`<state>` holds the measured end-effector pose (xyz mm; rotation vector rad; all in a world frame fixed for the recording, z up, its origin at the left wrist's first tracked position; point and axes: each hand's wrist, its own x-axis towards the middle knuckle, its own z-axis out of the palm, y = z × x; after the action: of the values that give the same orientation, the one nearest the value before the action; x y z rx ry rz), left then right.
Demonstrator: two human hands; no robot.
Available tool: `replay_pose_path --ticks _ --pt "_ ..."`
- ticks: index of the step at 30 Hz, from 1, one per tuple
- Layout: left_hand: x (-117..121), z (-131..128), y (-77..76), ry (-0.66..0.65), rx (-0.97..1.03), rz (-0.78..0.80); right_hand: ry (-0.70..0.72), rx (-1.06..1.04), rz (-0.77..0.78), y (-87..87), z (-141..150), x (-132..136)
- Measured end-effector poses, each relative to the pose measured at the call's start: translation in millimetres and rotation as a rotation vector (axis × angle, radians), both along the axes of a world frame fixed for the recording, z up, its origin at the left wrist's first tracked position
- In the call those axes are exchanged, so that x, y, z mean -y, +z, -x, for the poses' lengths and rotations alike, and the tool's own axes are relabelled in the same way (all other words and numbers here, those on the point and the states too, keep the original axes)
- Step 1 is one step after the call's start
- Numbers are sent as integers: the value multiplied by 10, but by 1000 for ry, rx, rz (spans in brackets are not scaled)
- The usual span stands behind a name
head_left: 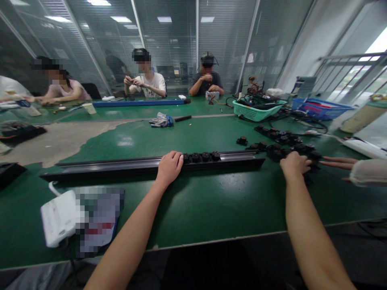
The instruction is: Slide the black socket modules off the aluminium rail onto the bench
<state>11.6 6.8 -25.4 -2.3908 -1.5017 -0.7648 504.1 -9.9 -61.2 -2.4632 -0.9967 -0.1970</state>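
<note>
Head view: from my remote seat I see the left hand [169,167] laid across the long black rail [121,165], which runs along the green tabletop [199,209] roughly parallel to its near edge. Its fingers [177,158] sit close together, just beside the first of four round black knobs [205,157] set in a row toward the rail's right end. I cannot tell whether this hand grips the rail or only rests on it. The right hand [294,165] is curled narrow over a cluster of loose black parts [275,153] near the tabletop's right edge. Its palm hides what lies beneath, so I cannot tell whether it holds one. More of these parts lie in a double row [276,135] farther toward the far right corner. For clean handling, I judge the left hand's low, flat contact a sound way to steady the rail, with the knobs left uncovered. The right hand has little room, because another person's hand [338,162], in a white sleeve [369,171], reaches in from the right with its fingers extended, close to my right hand but apart from it. A white box [59,217] sits near the left end of the near edge, beside a blurred patch. Across the far side, a green basket of cables [256,108] and a blue basket [322,108] stand toward the right, and co-workers [145,74] sit working at their own pieces.
</note>
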Motion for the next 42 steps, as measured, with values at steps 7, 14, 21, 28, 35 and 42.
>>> replay_pose_path --ticks 7,14,21,28,35,42 --pt "5 3 10 -5 4 1 -137 -49 -33 182 184 6" --pt "3 3 11 -9 3 4 405 174 -263 265 798 -48" --pt "6 1 14 -8 7 5 1055 201 -291 258 1702 4" --pt "11 -9 25 5 -9 15 1300 137 -267 209 2028 98" --pt "15 -7 18 4 -17 -3 1226 18 -332 235 2129 77" --pt "16 -3 18 0 -13 -6 1210 -102 -390 198 2154 35"
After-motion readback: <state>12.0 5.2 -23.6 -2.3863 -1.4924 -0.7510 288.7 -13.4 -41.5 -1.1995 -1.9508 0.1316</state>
